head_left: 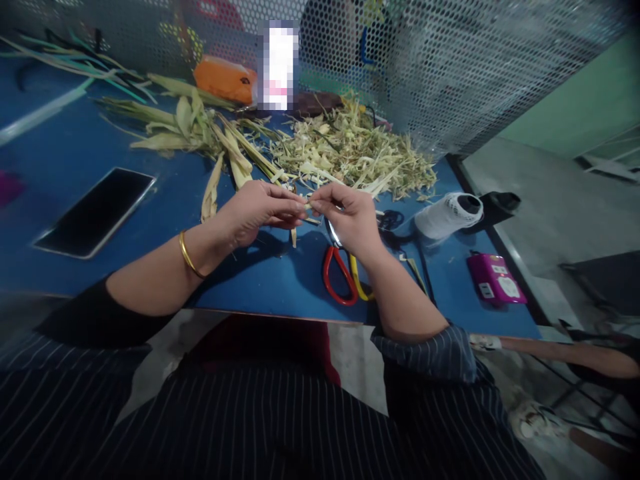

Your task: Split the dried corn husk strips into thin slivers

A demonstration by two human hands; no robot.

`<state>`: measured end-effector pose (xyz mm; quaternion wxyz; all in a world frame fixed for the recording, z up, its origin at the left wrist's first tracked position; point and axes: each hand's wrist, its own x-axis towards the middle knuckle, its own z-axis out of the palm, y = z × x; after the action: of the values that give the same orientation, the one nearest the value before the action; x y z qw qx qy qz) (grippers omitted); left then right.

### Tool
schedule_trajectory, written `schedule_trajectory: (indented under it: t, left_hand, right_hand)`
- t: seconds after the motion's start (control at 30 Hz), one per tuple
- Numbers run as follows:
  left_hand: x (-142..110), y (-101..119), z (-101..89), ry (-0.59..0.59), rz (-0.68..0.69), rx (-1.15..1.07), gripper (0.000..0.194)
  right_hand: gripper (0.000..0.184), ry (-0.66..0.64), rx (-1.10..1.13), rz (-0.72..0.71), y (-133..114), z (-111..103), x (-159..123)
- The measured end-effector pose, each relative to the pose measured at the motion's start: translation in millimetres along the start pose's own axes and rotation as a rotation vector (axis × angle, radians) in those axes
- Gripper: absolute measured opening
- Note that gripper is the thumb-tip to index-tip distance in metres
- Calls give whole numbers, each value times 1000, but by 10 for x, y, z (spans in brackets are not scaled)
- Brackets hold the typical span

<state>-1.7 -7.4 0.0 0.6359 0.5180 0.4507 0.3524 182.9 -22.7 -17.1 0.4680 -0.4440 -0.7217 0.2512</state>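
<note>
Above the near middle of the blue table (280, 287), my left hand (255, 212) and my right hand (353, 217) meet fingertip to fingertip. Both are closed in a pinch on a small pale strip of husk (308, 206), mostly hidden by the fingers. Scissors (327, 275) with one red and one yellow handle lie beneath my right hand, which covers part of them. Just beyond the hands spreads a heap of shredded husk (350, 157). Longer dried corn husks (185, 127) lie to its left, some reaching close to my left hand.
A dark-screened phone (100, 213) lies at left. To the right are a white thread cone (443, 217), a black cone (500, 203) and a purple box (495, 279). An orange packet (225, 79) sits against the metal mesh (425, 73). Another person's leg (565, 353) shows at lower right.
</note>
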Motion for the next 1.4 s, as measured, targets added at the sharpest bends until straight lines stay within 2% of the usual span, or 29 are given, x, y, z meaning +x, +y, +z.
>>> schedule_trajectory:
  t: [0.13,0.3,0.5,0.57,0.7,0.77,0.8,0.87,0.97,1.07,1.23,1.4]
  left_hand:
    - [50,-31,-41,-49,25,104,26]
    - [84,-63,-55,-42,38,215,21]
    - [52,-28,-24,-8,8,147,15]
    - [49,-26,-21,0,31,131,16]
    - [42,-6,-26,35,16,98,22]
    - [34,16,-32,62,-13,73,24]
    - [31,25,-37,71,-26,59,25]
    - [31,37,-51,70,-53,25,27]
    - [46,25,-76,26,-101,-34,27]
    - [67,-3,-88,-18,-144,-104,22]
    - [93,-28,-100,-50,-248,-209,20]
    - [109,-32,-128,-48,-208,-185,22]
  right_hand:
    - [9,-24,-54,-6,-27,-7,-6]
    - [8,-75,56,78,-57,-17,-14]
    - [9,-126,47,40,-23,-16,-1]
    - [10,-97,16,45,-19,-16,11]
    - [14,46,-146,84,-92,-140,-30]
    - [17,41,-289,140,-177,-271,-138]
    - [18,8,-378,172,-224,-341,-220]
    - [21,-158,-573,256,-310,-453,-422]
    - [37,-369,-858,380,-382,-490,-721]
    - [42,-405,-1015,374,-399,-373,-883]
    - [49,-382,-1129,375,-411,-196,-864]
    - [74,-248,-1004,499,-316,-388,-825]
